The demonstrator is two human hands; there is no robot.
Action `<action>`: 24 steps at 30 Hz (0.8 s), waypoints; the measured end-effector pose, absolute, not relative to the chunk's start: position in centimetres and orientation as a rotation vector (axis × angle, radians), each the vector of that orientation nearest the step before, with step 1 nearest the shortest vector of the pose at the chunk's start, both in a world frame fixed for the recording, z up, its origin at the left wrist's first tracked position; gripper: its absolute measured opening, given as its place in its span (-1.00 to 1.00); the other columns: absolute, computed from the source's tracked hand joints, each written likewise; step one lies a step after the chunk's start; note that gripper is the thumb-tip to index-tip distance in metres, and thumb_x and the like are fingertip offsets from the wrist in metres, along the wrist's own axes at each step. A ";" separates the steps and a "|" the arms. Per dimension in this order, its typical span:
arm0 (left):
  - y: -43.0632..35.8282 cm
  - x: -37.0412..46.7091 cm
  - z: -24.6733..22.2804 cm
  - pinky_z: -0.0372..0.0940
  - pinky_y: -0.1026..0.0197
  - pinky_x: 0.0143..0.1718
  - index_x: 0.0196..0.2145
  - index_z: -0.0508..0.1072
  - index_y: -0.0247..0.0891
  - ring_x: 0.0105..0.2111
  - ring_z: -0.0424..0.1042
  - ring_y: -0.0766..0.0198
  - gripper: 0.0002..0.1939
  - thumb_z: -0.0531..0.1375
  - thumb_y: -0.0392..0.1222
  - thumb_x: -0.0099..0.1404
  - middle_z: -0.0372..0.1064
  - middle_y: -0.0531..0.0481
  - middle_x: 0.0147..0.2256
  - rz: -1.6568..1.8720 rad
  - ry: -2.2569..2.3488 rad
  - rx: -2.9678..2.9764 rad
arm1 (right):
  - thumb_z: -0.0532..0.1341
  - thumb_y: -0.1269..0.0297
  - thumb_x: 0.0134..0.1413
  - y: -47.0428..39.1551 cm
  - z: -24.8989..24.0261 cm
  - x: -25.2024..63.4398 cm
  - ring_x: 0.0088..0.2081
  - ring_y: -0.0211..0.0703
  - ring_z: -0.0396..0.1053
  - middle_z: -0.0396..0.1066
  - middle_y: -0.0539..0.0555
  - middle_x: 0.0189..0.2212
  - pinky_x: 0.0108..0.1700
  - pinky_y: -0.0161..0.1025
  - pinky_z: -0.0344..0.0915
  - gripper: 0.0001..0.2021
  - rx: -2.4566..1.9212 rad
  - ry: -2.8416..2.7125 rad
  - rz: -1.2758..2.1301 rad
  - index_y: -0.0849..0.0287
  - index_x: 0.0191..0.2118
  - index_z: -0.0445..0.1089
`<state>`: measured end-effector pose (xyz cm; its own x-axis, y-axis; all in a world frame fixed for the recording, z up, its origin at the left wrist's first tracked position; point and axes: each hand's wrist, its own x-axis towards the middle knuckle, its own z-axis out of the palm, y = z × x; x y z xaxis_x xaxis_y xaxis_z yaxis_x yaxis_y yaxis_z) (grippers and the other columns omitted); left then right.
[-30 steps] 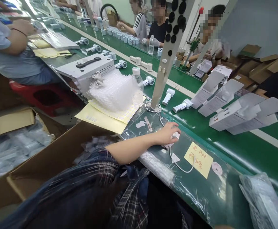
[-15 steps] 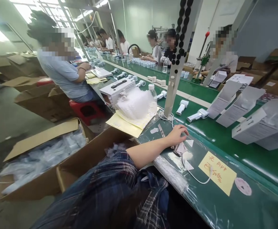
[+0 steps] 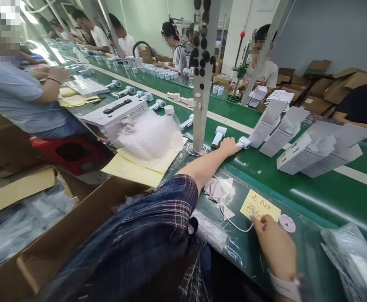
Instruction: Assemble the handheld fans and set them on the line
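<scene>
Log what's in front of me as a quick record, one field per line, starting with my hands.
left hand: at a white-and-blue plastic handheld device
right hand: pinching the end of a thin white cable
under the cable end: yellow paper note
beside the note: round pink sticker
on the green belt: open white cardboard boxes

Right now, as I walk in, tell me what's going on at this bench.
The left hand reaches over the green belt, its fingers at a white-and-blue handheld device. The right hand pinches the end of a white cable over a yellow note. A greyish cloth lies on the bench. Open white boxes stand on the belt.
</scene>
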<state>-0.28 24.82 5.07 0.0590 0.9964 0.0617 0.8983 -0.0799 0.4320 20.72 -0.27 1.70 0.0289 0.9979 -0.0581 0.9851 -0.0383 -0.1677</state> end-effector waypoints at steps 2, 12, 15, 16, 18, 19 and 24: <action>26.3 1.0 4.5 0.41 -0.20 0.19 0.19 0.43 -0.27 0.16 0.43 0.00 -0.55 0.25 0.03 0.48 0.38 -0.21 0.20 0.487 1.978 2.024 | 0.22 0.11 0.45 -0.2 1.0 20.1 -0.50 -0.24 0.38 0.46 0.00 -0.45 -0.47 -0.29 0.21 -0.71 -2.251 -2.126 0.216 0.22 -0.25 0.45; 28.8 -5.6 3.2 -0.05 -0.34 0.44 0.14 0.51 -0.23 0.49 -0.17 -0.39 -0.40 0.43 0.06 0.22 -0.03 -0.32 0.46 0.366 2.219 1.765 | 0.16 0.20 0.44 -0.1 -0.9 19.9 -0.43 -0.10 0.45 0.52 0.12 -0.41 -0.44 -0.25 -0.10 -0.79 -2.156 -2.063 0.103 0.20 -0.22 0.39; 29.9 -6.0 2.8 0.17 -0.23 0.32 0.13 0.52 -0.15 0.38 0.13 -0.33 -0.36 0.42 0.19 0.19 0.16 -0.33 0.34 0.332 2.251 1.597 | 0.10 0.19 0.45 -0.1 -1.2 19.5 -0.36 -0.09 0.44 0.52 0.20 -0.25 -0.43 -0.24 -0.07 -0.79 -2.091 -2.000 0.144 0.20 -0.14 0.39; 30.3 -5.6 2.6 0.19 -0.19 0.31 0.13 0.53 -0.14 0.34 0.19 -0.28 -0.36 0.44 0.18 0.17 0.18 -0.32 0.31 0.337 2.244 1.578 | 0.07 0.22 0.45 -0.1 -1.2 19.4 -0.33 -0.09 0.44 0.51 0.21 -0.21 -0.43 -0.24 -0.05 -0.79 -2.063 -1.983 0.172 0.19 -0.16 0.38; 30.9 -4.5 2.5 0.15 -0.14 0.35 0.10 0.54 -0.13 0.35 0.17 -0.23 -0.36 0.49 0.11 0.10 0.14 -0.29 0.33 0.377 2.203 1.595 | 0.05 0.23 0.42 0.1 -1.2 19.4 -0.27 -0.06 0.45 0.49 0.23 -0.16 -0.42 -0.24 0.01 -0.79 -2.007 -1.939 0.245 0.17 -0.20 0.37; 31.1 -4.1 2.6 0.12 -0.13 0.37 0.08 0.55 -0.14 0.35 0.15 -0.23 -0.36 0.51 0.07 0.07 0.11 -0.28 0.34 0.403 2.163 1.613 | 0.05 0.21 0.40 0.1 -1.1 19.5 -0.24 -0.03 0.46 0.49 0.23 -0.16 -0.40 -0.24 0.06 -0.79 -1.979 -1.909 0.287 0.15 -0.21 0.36; 31.1 -4.6 4.3 0.19 -0.04 0.32 -0.12 0.62 -0.25 0.25 0.30 -0.16 -0.49 0.55 -0.10 -0.05 0.42 -0.20 0.10 0.530 1.835 1.642 | 0.04 0.01 0.37 0.5 -1.5 20.9 -0.22 0.03 0.54 0.56 0.19 -0.26 -0.25 -0.15 0.35 -0.72 -1.841 -1.645 0.547 0.10 -0.16 0.32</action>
